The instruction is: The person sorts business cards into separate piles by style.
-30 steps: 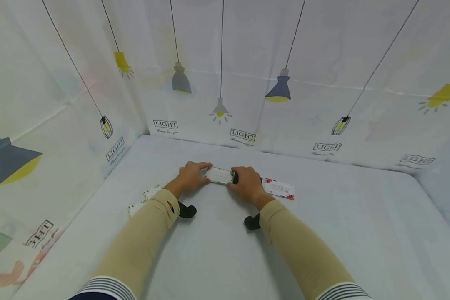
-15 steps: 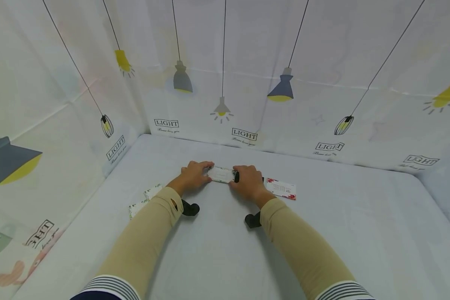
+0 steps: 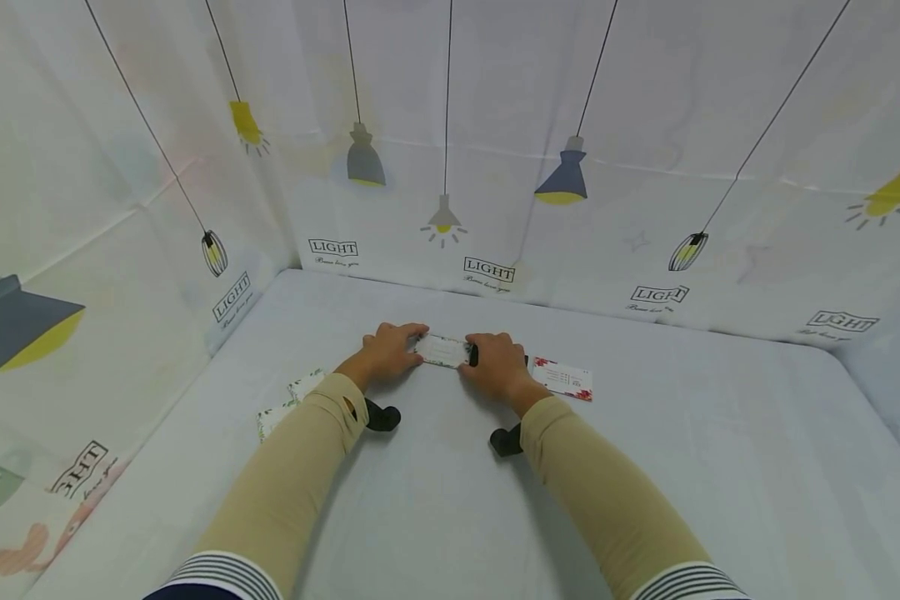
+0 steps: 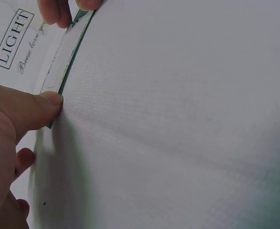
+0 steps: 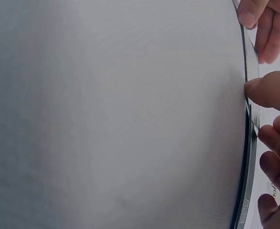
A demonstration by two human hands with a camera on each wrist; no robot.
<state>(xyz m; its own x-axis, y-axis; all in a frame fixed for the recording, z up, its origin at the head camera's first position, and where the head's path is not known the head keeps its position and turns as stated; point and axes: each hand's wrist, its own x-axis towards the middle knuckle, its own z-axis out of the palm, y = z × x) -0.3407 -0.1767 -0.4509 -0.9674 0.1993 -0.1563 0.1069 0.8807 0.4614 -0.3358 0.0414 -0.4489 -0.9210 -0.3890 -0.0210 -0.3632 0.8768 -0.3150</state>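
Note:
Both hands hold one white card with a green leafy border, low over the white tabletop. My left hand pinches its left end, the thumb at the near edge. At the other end my right hand pinches the card, with its thumb on the near edge and fingers behind. Beside the card's right end, a dark-edged flat object runs on under the right hand; most of it is hidden in the head view.
Right of the right hand lies a white card with red flowers. Two leafy-bordered cards lie by the left forearm, partly covered by the sleeve. A white curtain printed with lamps stands behind the table. Black devices sit at both wrists.
Over the last second the hands and card shift very slightly rightward in the head view, as does the background. Both hands keep the same hold on the card.

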